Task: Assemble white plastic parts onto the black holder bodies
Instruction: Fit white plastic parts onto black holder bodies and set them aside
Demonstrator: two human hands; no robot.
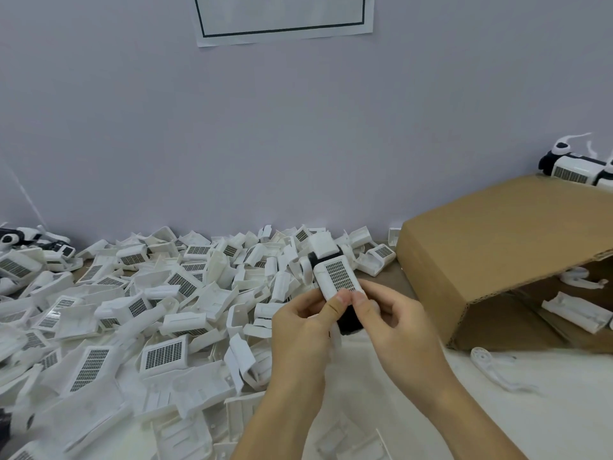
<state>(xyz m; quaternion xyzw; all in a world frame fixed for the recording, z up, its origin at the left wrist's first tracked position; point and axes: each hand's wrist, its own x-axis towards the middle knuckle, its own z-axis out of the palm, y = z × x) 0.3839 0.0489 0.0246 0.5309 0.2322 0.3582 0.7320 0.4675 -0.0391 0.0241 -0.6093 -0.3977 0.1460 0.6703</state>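
The black holder body sits between both hands above the table, with a white grid-faced part seated on its far end. The left hand and right hand each pinch it, thumbs pressing side by side on the part's near edge; this piece looks almost snapped home. A large heap of loose white parts covers the table to the left, so much work seems left. Finished-looking units lie at the far left and behind the cardboard box, which lies on its side holding white brackets.
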